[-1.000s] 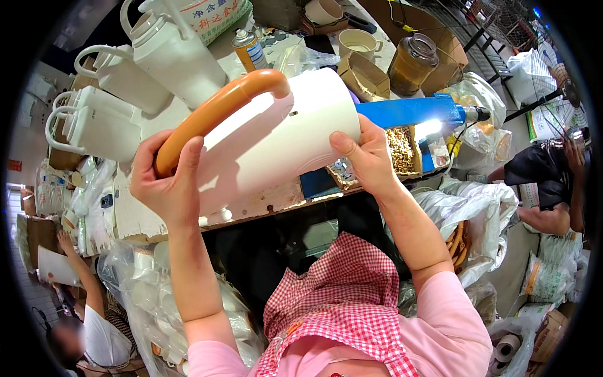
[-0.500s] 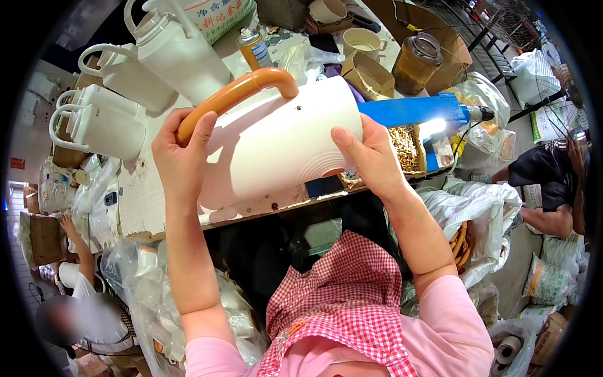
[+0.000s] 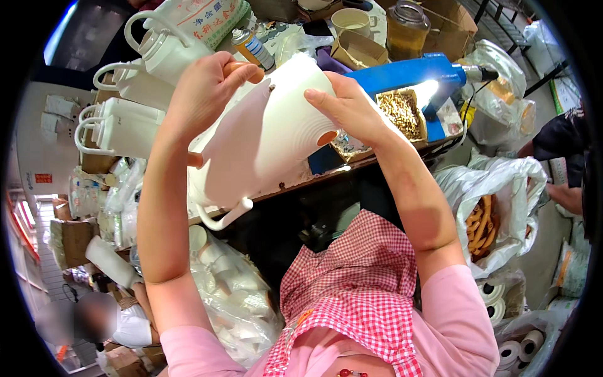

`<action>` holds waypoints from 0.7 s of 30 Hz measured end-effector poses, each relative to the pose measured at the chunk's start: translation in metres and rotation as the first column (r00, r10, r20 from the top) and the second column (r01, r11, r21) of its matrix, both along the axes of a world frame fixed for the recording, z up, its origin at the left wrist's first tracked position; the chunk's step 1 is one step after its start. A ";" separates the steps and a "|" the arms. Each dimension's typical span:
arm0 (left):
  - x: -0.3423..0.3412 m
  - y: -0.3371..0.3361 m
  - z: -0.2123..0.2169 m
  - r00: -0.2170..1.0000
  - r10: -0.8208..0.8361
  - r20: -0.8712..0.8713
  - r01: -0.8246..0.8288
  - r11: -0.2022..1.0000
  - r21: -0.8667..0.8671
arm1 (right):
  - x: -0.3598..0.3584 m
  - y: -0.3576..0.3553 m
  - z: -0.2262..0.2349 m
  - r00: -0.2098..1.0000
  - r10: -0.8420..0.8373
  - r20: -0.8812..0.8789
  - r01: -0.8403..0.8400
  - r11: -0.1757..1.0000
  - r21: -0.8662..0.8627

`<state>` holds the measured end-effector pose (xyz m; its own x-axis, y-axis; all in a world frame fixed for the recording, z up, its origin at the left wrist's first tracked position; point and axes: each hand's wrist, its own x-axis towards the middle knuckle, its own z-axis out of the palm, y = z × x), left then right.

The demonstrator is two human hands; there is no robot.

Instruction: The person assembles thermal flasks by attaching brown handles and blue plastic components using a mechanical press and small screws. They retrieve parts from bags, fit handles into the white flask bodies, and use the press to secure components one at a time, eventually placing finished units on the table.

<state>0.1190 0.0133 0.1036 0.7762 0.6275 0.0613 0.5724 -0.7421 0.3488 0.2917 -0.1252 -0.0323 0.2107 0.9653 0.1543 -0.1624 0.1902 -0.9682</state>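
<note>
White plastic jug (image 3: 264, 144) held tilted above the surface (image 3: 389, 154), left hand (image 3: 201, 94) clamped on its orange handle (image 3: 248, 69), right hand (image 3: 348, 107) gripping the jug body — spout (image 3: 223, 217) pointing down.

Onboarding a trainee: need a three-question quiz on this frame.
1. True or false: both hands grip the white jug.
2. Which hand's fingers close on the orange handle? A) left B) right
3. Fill in: finished jugs stand to the person's ____.

Key: 1 true; 2 A; 3 left.
</note>
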 end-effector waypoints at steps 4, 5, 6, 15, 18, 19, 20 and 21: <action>0.005 -0.020 0.005 0.999 -0.038 0.037 0.038 0.999 -0.003 | -0.001 -0.002 -0.007 0.999 -0.014 -0.052 0.014 1.000 0.001; 0.007 -0.023 0.004 1.000 -0.013 0.027 0.015 0.999 -0.043 | -0.002 -0.004 -0.003 0.999 -0.031 -0.035 0.030 0.999 -0.035; 0.006 -0.024 0.004 1.000 -0.024 0.012 0.024 0.998 -0.050 | -0.003 -0.006 0.000 0.999 -0.047 -0.017 0.046 0.996 -0.072; 0.003 -0.018 -0.004 0.997 -0.069 0.043 0.074 0.991 -0.113 | -0.002 -0.002 -0.005 0.994 -0.101 0.046 0.103 0.994 -0.037; -0.001 -0.018 -0.005 0.996 -0.005 0.087 0.025 0.971 -0.236 | -0.002 -0.003 0.004 0.992 -0.097 0.082 0.103 0.992 -0.078; 0.001 -0.020 -0.003 0.997 0.010 0.076 0.007 0.975 -0.224 | -0.002 -0.002 0.005 0.992 -0.073 0.106 0.085 0.991 -0.107; 0.004 -0.023 -0.001 0.997 0.027 0.073 -0.011 0.979 -0.205 | 0.001 0.000 0.005 0.986 -0.084 0.146 0.101 0.988 -0.114; 0.006 -0.023 -0.001 0.998 0.023 0.062 -0.010 0.979 -0.202 | 0.001 0.000 0.003 0.987 -0.088 0.135 0.104 0.988 -0.113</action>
<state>0.1249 -0.0100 0.1022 0.7643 0.6446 -0.0189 0.5558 -0.6436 0.5262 0.2926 -0.1253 -0.0290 0.2888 0.9547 0.0713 -0.0209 0.0807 -0.9965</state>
